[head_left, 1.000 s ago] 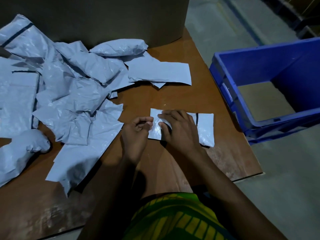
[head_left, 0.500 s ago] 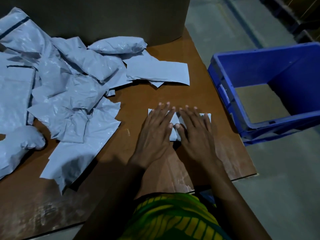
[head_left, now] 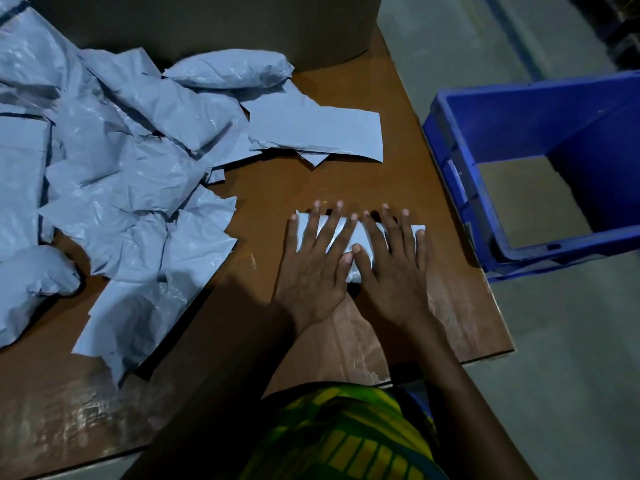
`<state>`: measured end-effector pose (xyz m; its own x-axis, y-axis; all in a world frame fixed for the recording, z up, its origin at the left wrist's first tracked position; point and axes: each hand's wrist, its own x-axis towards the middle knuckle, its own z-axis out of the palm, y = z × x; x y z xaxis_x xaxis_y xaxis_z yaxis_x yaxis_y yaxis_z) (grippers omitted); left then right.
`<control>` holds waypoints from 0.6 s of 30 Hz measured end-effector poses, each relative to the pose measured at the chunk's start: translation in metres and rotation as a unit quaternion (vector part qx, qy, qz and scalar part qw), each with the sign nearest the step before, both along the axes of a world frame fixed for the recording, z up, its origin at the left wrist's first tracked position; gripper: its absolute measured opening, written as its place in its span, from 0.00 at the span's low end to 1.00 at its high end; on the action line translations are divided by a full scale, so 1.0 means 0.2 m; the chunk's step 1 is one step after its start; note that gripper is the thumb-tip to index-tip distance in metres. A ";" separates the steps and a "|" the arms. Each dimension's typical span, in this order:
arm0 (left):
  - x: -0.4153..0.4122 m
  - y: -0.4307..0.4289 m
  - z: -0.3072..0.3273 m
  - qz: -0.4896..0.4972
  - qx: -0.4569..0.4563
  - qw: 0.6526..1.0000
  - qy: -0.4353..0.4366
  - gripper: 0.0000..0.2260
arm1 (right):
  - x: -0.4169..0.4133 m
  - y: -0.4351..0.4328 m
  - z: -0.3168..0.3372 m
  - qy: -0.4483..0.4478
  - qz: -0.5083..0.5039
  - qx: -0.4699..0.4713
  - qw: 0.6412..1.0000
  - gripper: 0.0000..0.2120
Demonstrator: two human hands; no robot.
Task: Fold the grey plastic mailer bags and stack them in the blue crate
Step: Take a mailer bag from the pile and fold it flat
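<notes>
A small folded grey mailer bag (head_left: pixel 363 242) lies flat on the brown table (head_left: pixel 263 188), mostly hidden under my hands. My left hand (head_left: pixel 313 268) presses on its left half with fingers spread and straight. My right hand (head_left: pixel 394 268) lies flat on its right half, thumb touching the left thumb. A heap of unfolded grey mailer bags (head_left: pixel 121 161) covers the table's left side. The blue crate (head_left: pixel 540 174) stands on the floor to the right of the table; what shows of its inside holds no bags.
A large brown cardboard drum (head_left: pixel 207 26) stands at the back of the table. One flatter grey bag (head_left: pixel 315 133) lies between the heap and my hands. The table's right edge (head_left: pixel 450 209) runs close to the crate. Grey floor lies beyond.
One second ago my fingers were curled at the bag's left part, folding it. Both hands have since flattened and spread over the folded bag, which now looks shorter.
</notes>
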<state>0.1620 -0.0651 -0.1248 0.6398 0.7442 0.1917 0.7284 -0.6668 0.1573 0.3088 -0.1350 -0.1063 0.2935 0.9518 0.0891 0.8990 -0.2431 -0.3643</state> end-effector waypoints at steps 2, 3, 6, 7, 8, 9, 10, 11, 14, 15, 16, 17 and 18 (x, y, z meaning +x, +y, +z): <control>-0.01 0.01 0.01 -0.010 -0.009 1.000 0.008 0.26 | 0.01 0.00 0.00 0.015 0.005 0.000 1.000 0.28; -0.01 0.01 0.01 -0.013 -0.013 1.000 0.011 0.26 | 0.01 0.00 0.00 0.022 0.010 0.004 1.000 0.28; -0.03 0.01 0.01 -0.011 -0.023 0.999 0.020 0.26 | 0.03 -0.03 0.02 0.053 0.033 0.016 0.998 0.28; -0.03 0.00 0.02 -0.005 -0.029 0.999 0.016 0.27 | 0.03 -0.06 0.03 0.059 0.035 0.021 0.997 0.27; -0.04 -0.01 0.03 0.004 -0.036 0.999 0.007 0.27 | 0.03 -0.09 0.05 0.061 0.032 0.029 0.997 0.27; -0.05 -0.02 0.04 0.013 -0.043 0.999 -0.006 0.27 | 0.02 -0.12 0.06 0.061 0.027 0.039 0.997 0.26; -0.06 -0.05 0.05 0.020 -0.048 0.998 -0.020 0.27 | 0.02 -0.16 0.07 0.063 0.024 0.047 0.997 0.26; -0.08 -0.07 0.07 0.028 -0.053 0.997 -0.039 0.26 | 0.02 -0.19 0.07 0.067 0.021 0.053 0.996 0.26; -0.11 -0.12 0.12 0.096 -0.118 0.979 -0.134 0.26 | 0.02 -0.24 0.10 0.125 -0.042 0.076 0.988 0.26; -0.12 -0.11 0.14 0.130 -0.154 0.966 -0.161 0.27 | 0.03 -0.23 0.11 0.161 -0.077 0.077 0.981 0.27; -0.12 -0.10 0.17 0.155 -0.194 0.952 -0.178 0.28 | 0.05 -0.22 0.13 0.187 -0.101 0.065 0.975 0.29; -0.12 -0.07 0.19 0.164 -0.231 0.941 -0.185 0.29 | 0.07 -0.21 0.15 0.199 -0.108 0.045 0.973 0.33; -0.12 -0.03 0.20 0.157 -0.260 0.935 -0.185 0.31 | 0.10 -0.19 0.17 0.203 -0.100 0.021 0.974 0.37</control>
<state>0.1374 -0.0714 -0.0839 0.3351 0.9385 -0.0834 0.7072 -0.1920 0.6804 0.3279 -0.1734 -0.0718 0.4912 0.8704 -0.0343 0.6158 -0.3748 -0.6931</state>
